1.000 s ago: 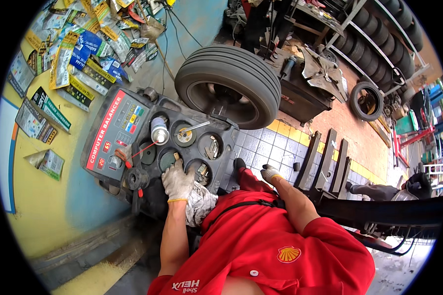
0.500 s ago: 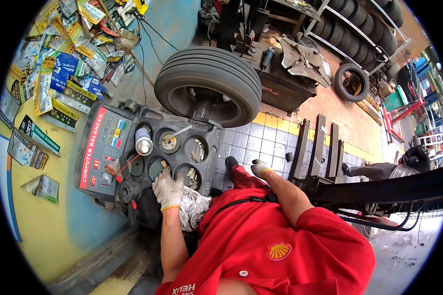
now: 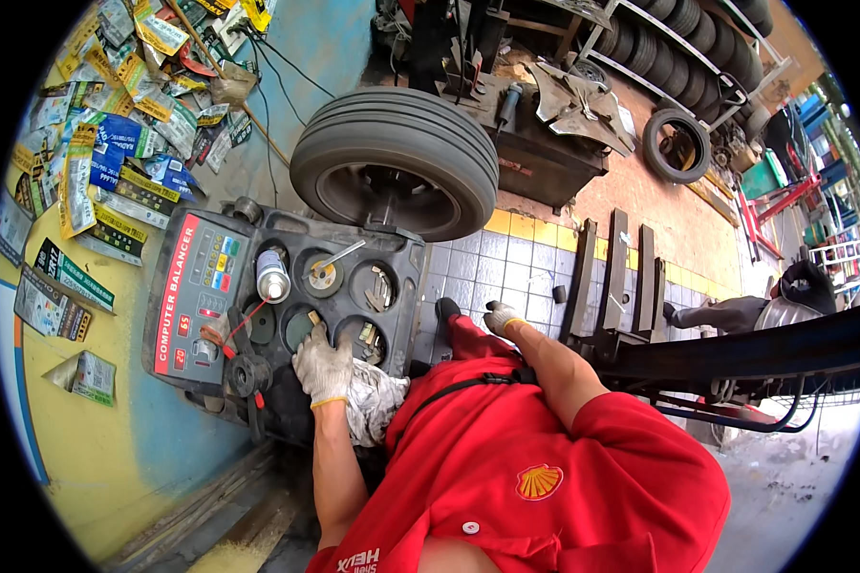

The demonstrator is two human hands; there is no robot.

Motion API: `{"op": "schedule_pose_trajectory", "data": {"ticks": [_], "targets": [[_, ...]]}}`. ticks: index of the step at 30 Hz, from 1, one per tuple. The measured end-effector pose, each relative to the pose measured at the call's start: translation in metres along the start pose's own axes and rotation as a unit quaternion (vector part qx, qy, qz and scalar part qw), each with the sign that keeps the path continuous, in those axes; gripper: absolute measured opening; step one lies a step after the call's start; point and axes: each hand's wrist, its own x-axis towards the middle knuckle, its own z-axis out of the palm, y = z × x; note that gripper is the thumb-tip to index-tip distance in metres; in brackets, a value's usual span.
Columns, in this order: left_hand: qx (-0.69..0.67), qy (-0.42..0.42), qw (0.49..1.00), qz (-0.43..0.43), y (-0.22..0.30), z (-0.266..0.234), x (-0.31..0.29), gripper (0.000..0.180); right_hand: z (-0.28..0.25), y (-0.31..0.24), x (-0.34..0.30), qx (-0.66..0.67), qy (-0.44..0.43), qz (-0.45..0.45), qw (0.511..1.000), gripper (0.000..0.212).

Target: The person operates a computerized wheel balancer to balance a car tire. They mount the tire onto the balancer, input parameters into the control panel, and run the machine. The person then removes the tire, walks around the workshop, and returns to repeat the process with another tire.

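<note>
Grey-white knit glove, worn on the left hand [image 3: 323,368]: laid palm down on the black tool tray [image 3: 413,286] of a wheel balancing machine, fingertips at the near rim of the lower middle pocket [image 3: 299,328]. A small pale metal piece [image 3: 312,317] is seen just beyond the fingertips, inside that pocket. The fingers are bent downward; whether anything is pinched beneath them cannot be told.

Matching glove, right hand [image 3: 500,316]: held off to the side over the red trouser leg, well apart from the tray, fingers loose, nothing seen in it.

Also catalogued:
- silver spray can [image 3: 272,275], lying in the upper left pocket;
- long-handled metal tool [image 3: 333,260], laid across the upper middle pocket;
- clip weights [image 3: 377,286] in the upper right pocket, more in the pocket below it;
- red and grey control panel [image 3: 196,286], left of the tray;
- crumpled grey rag [image 3: 375,401], touching the left wrist;
- mounted tyre [image 3: 397,158], behind the tray.

Step judged to be in hand: sorting through the tray pocket by touch. A lift of the small piece would call for a fine pinch with thick gloved fingertips inside a shallow round well; a slip back into the pocket is the likely fault.
</note>
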Motion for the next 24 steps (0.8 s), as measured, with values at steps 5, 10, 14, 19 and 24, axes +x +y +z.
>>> {"op": "schedule_pose_trajectory", "data": {"ticks": [5, 10, 14, 19, 24], "targets": [[-0.002, -0.016, 1.000, -0.015, 0.001, -0.001, 0.000, 0.062, -0.048, -0.048, 0.020, -0.016, -0.006, -0.098, 0.995, 0.080], [-0.006, -0.007, 1.000, 0.001, 0.006, -0.005, 0.000, 0.058, -0.135, -0.181, -0.013, 0.169, 0.152, -0.253, 0.940, 0.077], [-0.010, 0.004, 1.000, -0.001, 0.002, 0.000, 0.002, 0.056, -0.156, -0.212, -0.059, 0.150, 0.121, -0.290, 0.938, 0.073], [0.006, -0.020, 1.000, -0.001, 0.007, 0.002, 0.006, 0.057, -0.092, -0.086, -0.011, 0.031, 0.044, -0.189, 0.981, 0.074], [0.002, -0.034, 0.999, 0.006, 0.012, 0.000, 0.007, 0.058, -0.019, 0.103, -0.001, -0.160, -0.015, -0.110, 0.981, 0.062]]}}
